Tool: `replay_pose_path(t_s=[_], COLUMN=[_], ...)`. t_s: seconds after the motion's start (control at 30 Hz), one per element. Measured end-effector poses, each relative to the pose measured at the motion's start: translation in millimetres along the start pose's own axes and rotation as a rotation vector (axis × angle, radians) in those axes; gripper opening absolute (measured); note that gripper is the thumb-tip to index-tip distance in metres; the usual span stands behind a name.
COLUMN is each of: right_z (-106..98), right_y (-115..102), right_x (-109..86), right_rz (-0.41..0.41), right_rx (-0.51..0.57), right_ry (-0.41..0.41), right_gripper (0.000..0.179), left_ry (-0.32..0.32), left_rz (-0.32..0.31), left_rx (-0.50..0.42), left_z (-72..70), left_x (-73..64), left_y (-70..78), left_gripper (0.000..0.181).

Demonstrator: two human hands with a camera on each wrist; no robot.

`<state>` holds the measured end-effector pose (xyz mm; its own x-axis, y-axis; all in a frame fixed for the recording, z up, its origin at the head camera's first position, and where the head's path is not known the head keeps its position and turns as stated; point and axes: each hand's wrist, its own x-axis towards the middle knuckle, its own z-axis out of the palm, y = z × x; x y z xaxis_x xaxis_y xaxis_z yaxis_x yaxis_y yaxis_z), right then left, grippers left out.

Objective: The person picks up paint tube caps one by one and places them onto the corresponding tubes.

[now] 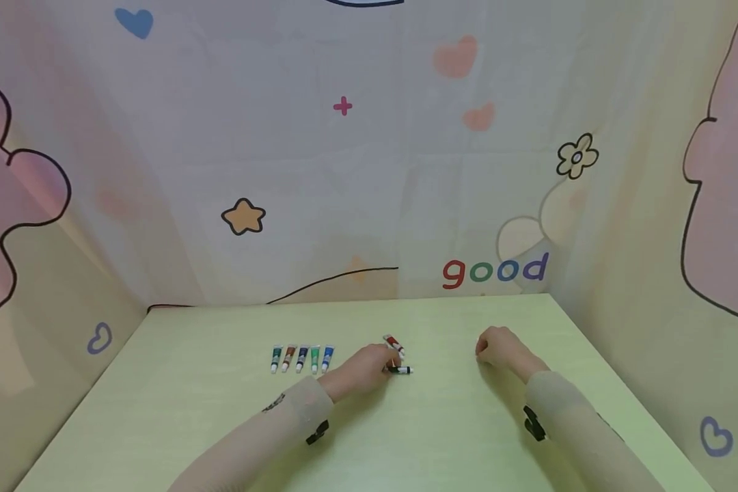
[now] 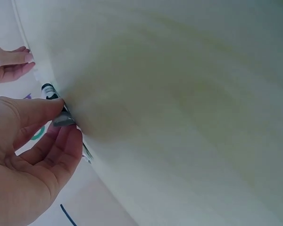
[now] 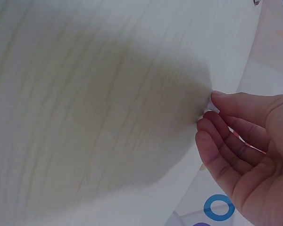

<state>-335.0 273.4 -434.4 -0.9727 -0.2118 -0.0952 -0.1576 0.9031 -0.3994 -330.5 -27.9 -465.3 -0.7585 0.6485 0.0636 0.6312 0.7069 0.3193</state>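
My left hand [image 1: 364,369] pinches a small black-and-white paint tube [image 1: 401,370] by its flat silver end, low over the table. In the left wrist view the tube [image 2: 52,92] points away from the thumb and fingertips. Just beyond that hand lies a red paint tube [image 1: 393,343] with a white cap. Further right, my right hand [image 1: 503,350] is held low at the tabletop. Its thumb and fingertips pinch a small whitish thing [image 3: 212,108], mostly hidden, so its kind cannot be made out.
To the left of the left hand, several paint tubes [image 1: 302,359] lie in a neat row, green, red-brown, dark and blue, white caps toward me. The pale wood-grain table [image 1: 406,437] meets a printed curtain [image 1: 320,171] at the back and sides.
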Motion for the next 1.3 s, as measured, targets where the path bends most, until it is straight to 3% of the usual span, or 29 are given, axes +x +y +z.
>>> replay_pose_path(t_s=[0.23, 0.43, 0.67, 0.9, 1.07, 1.3], right_z=[-1.7, -18.4, -48.1, -76.2, -89.5, -89.5], right_y=[1.3, 4.1, 0.9, -4.1, -9.3, -25.3], right_x=[-0.1, -6.8, -13.5, -23.5, -33.7, -48.9], right_rz=[-0.003, -0.076, -0.100, -0.096, -0.130, -0.141], right_rx=[0.025, 0.079, 0.136, 0.213, 0.284, 0.332], right_ry=[0.012, 0.102, 0.172, 0.233, 0.266, 0.305], right_gripper=[0.004, 0.011, 0.021, 0.029, 0.032, 0.035], left_ry=[0.009, 0.020, 0.090, 0.162, 0.191, 0.225], left_rz=[0.024, -0.008, 0.037, 0.080, 0.075, 0.102], left_rx=[-0.021, -0.104, -0.201, -0.212, -0.233, -0.283], left_z=[1.9, -7.4, -43.8, -82.5, -108.1, -138.3], left_x=[-0.4, 0.0, -0.4, -3.4, -14.7, -34.8], left_y=[2.5, 3.6, 5.2, 8.5, 13.7, 17.9], left_gripper=[0.018, 0.019, 0.017, 0.018, 0.019, 0.021])
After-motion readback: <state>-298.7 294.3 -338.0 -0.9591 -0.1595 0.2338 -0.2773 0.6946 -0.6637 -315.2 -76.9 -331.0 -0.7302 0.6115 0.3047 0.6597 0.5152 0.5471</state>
